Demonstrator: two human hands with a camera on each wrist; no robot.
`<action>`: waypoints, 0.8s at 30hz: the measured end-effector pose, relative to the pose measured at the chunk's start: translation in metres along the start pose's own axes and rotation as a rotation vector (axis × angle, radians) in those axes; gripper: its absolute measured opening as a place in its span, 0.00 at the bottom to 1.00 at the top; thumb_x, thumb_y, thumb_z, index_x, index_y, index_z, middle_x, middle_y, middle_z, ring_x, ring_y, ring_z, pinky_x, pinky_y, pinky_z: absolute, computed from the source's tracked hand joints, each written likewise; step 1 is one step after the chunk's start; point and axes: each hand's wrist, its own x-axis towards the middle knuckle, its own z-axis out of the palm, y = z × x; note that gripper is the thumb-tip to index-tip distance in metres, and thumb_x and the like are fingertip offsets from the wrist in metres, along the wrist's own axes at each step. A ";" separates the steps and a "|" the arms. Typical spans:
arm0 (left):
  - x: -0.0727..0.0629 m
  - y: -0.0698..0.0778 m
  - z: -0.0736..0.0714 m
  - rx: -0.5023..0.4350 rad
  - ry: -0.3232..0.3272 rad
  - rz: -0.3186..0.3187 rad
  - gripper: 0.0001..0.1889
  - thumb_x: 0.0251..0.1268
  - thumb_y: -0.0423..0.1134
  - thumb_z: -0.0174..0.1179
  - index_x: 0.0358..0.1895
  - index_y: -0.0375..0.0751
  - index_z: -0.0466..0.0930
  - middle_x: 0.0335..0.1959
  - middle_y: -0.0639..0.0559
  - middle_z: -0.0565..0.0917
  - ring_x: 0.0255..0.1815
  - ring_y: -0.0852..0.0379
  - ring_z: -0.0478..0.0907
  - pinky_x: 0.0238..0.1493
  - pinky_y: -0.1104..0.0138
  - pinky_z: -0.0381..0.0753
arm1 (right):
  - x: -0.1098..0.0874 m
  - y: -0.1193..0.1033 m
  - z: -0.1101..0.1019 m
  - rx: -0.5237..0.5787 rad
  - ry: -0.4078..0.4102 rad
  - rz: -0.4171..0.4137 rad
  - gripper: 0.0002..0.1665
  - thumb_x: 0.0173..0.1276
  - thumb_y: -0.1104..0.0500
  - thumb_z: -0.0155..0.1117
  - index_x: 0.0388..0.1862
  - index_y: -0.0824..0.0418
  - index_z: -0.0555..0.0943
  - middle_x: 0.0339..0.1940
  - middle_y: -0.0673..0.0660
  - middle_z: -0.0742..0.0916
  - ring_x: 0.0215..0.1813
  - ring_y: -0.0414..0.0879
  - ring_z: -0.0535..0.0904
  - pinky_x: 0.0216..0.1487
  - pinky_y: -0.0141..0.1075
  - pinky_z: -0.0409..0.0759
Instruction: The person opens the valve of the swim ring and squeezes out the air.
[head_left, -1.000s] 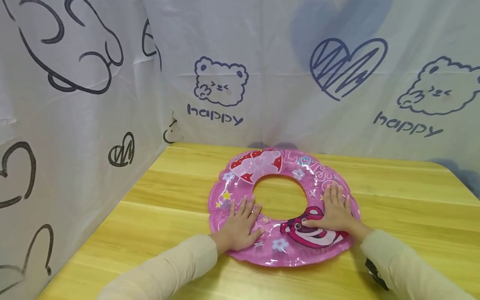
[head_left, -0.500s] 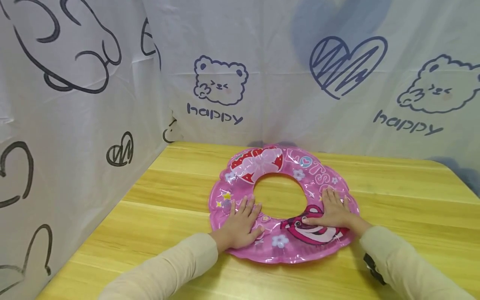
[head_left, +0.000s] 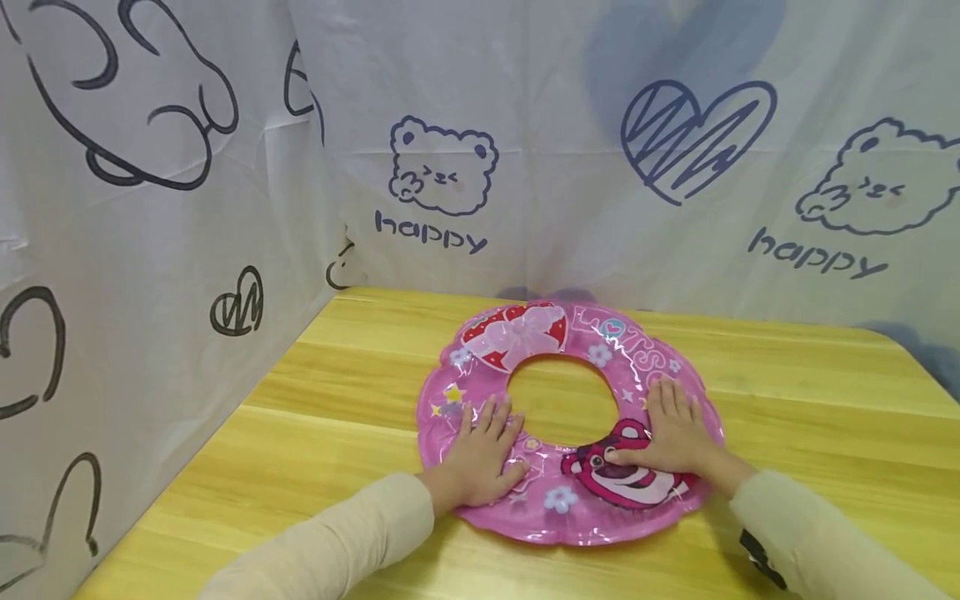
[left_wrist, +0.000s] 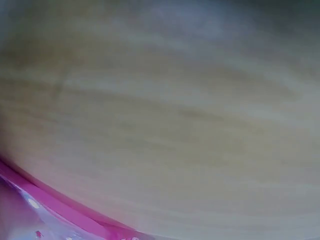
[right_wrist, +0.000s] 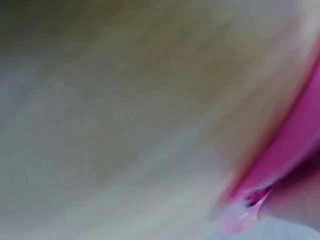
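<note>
A pink inflatable swim ring (head_left: pixel 592 527) lies flat on the wooden table (head_left: pixel 300 467), printed with a bear face, a strawberry with a bow, flowers, stars and lettering. On its near left part rests my left hand (head_left: pixel 483 458), fingers straight and spread. My right hand (head_left: pixel 675 433) presses on the right side, its thumb across the bear's face and its fingers pointing away from me. The left wrist view catches the ring's pink edge (left_wrist: pixel 65 210) at lower left, with blurred tabletop above. In the right wrist view another stretch of the ring (right_wrist: pixel 280 155) shows at the right.
White cloth (head_left: pixel 562 192) with bear, heart and "happy" drawings hangs behind the table. A second cloth panel (head_left: pixel 150 275) runs along the left side. Beneath the right sleeve (head_left: pixel 817 533) a small dark object (head_left: pixel 761 558) shows at the wrist.
Both hands stay laid on the ring. The ring's near edge sits slightly lower in view and its outline looks a little fuller; the whole view has shifted slightly.
</note>
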 end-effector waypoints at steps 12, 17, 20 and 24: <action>0.010 -0.004 -0.014 0.370 0.135 0.230 0.31 0.69 0.56 0.41 0.68 0.41 0.61 0.73 0.41 0.55 0.75 0.42 0.48 0.73 0.48 0.48 | -0.037 -0.052 0.001 -0.107 0.109 -0.424 0.49 0.64 0.39 0.55 0.71 0.70 0.53 0.74 0.68 0.57 0.74 0.65 0.49 0.73 0.55 0.49; -0.001 0.016 -0.017 0.087 0.016 0.226 0.36 0.68 0.60 0.39 0.70 0.37 0.56 0.74 0.40 0.51 0.75 0.42 0.45 0.74 0.49 0.46 | -0.049 -0.063 0.014 -0.122 0.066 -0.470 0.47 0.67 0.36 0.50 0.71 0.69 0.56 0.74 0.65 0.59 0.74 0.62 0.51 0.75 0.46 0.42; -0.004 0.026 -0.013 0.024 -0.024 0.202 0.42 0.65 0.65 0.38 0.72 0.36 0.50 0.75 0.40 0.48 0.76 0.41 0.43 0.74 0.48 0.43 | -0.051 -0.061 0.023 -0.151 0.079 -0.480 0.47 0.66 0.36 0.50 0.70 0.69 0.57 0.73 0.65 0.60 0.74 0.62 0.53 0.74 0.31 0.26; -0.005 0.029 -0.007 0.050 -0.042 0.170 0.46 0.62 0.69 0.40 0.73 0.38 0.46 0.76 0.41 0.44 0.76 0.41 0.40 0.74 0.47 0.39 | -0.050 -0.056 0.034 -0.177 0.083 -0.491 0.47 0.67 0.35 0.48 0.70 0.69 0.57 0.73 0.65 0.61 0.73 0.62 0.54 0.69 0.24 0.17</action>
